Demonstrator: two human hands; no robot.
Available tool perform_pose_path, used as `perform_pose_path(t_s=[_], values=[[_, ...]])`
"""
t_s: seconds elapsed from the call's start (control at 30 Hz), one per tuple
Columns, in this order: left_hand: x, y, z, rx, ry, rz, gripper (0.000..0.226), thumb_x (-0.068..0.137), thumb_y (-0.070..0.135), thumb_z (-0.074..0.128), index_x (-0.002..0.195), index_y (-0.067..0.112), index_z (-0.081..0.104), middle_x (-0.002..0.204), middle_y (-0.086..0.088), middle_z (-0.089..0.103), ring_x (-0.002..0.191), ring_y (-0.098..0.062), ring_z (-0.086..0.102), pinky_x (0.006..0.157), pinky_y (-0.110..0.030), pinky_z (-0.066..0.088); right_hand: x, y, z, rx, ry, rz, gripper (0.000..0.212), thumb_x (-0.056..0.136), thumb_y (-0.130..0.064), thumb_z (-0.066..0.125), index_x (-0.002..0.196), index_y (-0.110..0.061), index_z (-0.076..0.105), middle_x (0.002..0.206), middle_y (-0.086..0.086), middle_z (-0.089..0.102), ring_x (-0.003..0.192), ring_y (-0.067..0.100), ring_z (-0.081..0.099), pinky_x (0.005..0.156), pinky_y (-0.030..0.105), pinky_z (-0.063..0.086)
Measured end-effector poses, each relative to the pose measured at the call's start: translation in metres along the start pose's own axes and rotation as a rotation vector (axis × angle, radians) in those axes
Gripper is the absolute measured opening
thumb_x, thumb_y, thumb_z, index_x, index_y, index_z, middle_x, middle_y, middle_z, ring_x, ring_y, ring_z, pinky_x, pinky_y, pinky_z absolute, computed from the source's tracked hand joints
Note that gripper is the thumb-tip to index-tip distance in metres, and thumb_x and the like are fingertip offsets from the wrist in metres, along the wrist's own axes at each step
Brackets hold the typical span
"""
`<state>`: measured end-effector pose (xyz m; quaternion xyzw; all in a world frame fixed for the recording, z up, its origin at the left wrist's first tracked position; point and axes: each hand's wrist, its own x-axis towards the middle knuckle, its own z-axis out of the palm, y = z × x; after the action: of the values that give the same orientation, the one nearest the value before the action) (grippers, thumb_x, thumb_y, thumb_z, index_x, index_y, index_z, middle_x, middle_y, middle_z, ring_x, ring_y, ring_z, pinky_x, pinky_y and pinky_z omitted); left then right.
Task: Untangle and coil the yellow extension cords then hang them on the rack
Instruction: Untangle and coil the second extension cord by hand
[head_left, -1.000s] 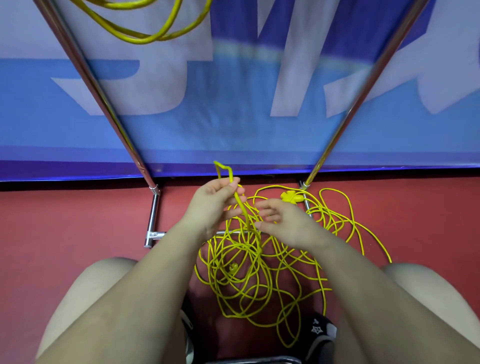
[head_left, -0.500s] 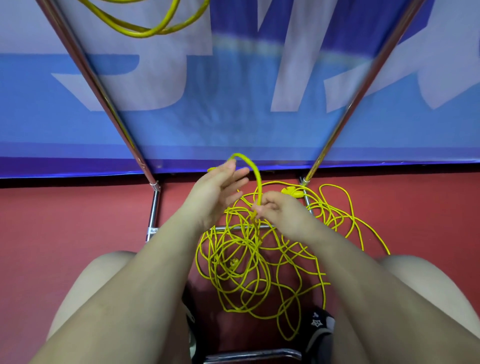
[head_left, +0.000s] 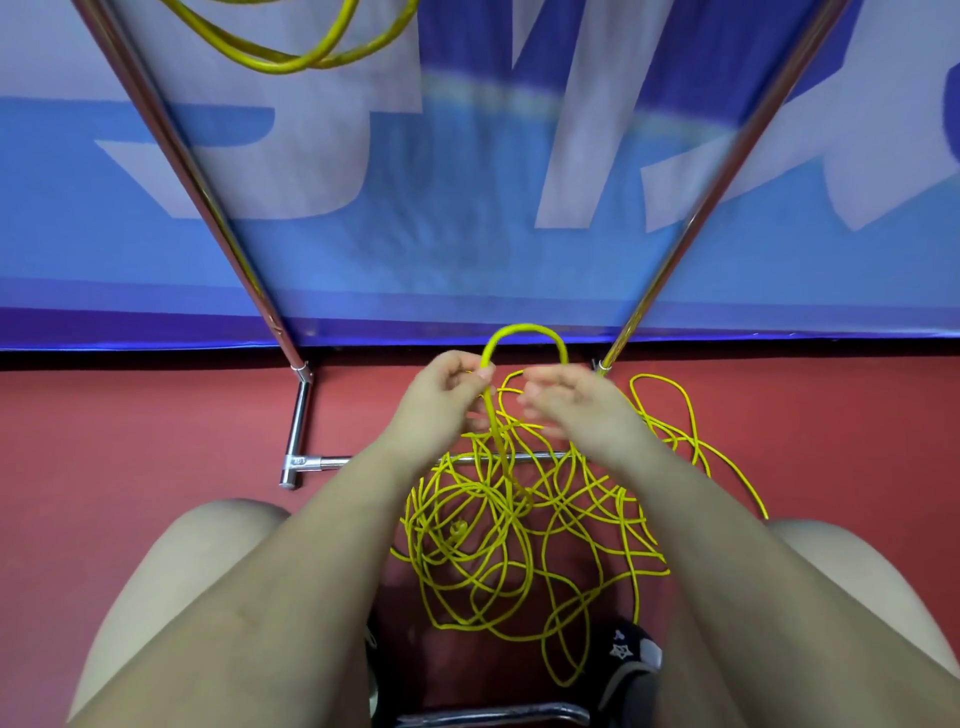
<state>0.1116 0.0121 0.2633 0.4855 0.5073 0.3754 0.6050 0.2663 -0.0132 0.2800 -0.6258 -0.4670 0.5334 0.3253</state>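
- Nearest you, your bare knees frame the view, and a black shoe (head_left: 626, 670) with small white star marks sits at the lower right; a chrome bar (head_left: 493, 718) crosses the bottom edge between your legs.
- Between your forearms the tangled yellow extension cord (head_left: 519, 545) lies in a loose heap of thin overlapping loops on the red floor (head_left: 130, 426), spreading out to the right past your right wrist. A small yellow fitting shows inside the heap at the left, too small to identify.
- The cord heap lies over the rack's low chrome crossbar (head_left: 332, 461).
- Your left hand (head_left: 441, 400) has its fingers curled, pinching one strand just below a raised arch.
- Your right hand (head_left: 576, 405) is blurred; its fingers look loosely curled at the arch's other end, and you cannot tell whether they grip it.
- The arch of cord (head_left: 524, 332) stands up between both hands.
- Beyond, the rack's two chrome uprights (head_left: 208, 197) lean outward.
- Behind them hangs a blue banner (head_left: 467, 234) with large white lettering, cropped and unreadable.
- At the top, a coiled yellow cord (head_left: 291, 57) hangs.
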Motion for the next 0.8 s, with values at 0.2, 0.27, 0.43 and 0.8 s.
perform_pose_path(t_s=[0.2,0.27,0.43,0.8], values=[[0.007,0.022,-0.010,-0.449,0.138,-0.140,0.014,0.098,0.018,0.047,0.084,0.015,0.051,0.076,0.000,0.055,0.052,-0.004,0.058,0.052,-0.025,0.056,-0.003,0.023,0.014,-0.500,-0.185,-0.088,0.008,0.089,-0.016,0.061,0.095,-0.021,0.058,0.084,-0.009,0.054,0.082,0.013,0.056,0.079,0.030,0.049],[0.009,0.028,-0.016,-0.595,0.171,-0.138,0.015,0.098,0.019,0.046,0.085,0.016,0.052,0.077,0.000,0.057,0.058,-0.007,0.061,0.055,-0.026,0.057,-0.001,0.020,0.012,-0.554,-0.123,-0.139,0.023,0.089,-0.016,0.060,0.073,-0.029,0.050,0.077,-0.011,0.054,0.073,0.015,0.056,0.071,0.029,0.047],[0.015,0.017,-0.018,-0.524,0.079,-0.164,0.017,0.098,0.030,0.043,0.108,0.020,0.053,0.108,-0.004,0.065,0.094,-0.017,0.064,0.080,-0.034,0.053,-0.001,0.002,0.014,0.000,-0.059,-0.086,0.015,0.092,-0.010,0.055,0.086,-0.024,0.056,0.076,-0.004,0.064,0.059,0.009,0.062,0.065,0.021,0.051],[0.000,0.002,0.000,0.184,-0.136,-0.015,0.018,0.099,0.011,0.044,0.089,0.019,0.057,0.077,0.000,0.061,0.064,-0.006,0.059,0.069,-0.030,0.049,0.010,-0.011,-0.001,0.618,0.044,0.058,0.012,0.095,-0.015,0.048,0.106,-0.014,0.054,0.103,0.007,0.064,0.088,0.019,0.065,0.077,0.030,0.054]])
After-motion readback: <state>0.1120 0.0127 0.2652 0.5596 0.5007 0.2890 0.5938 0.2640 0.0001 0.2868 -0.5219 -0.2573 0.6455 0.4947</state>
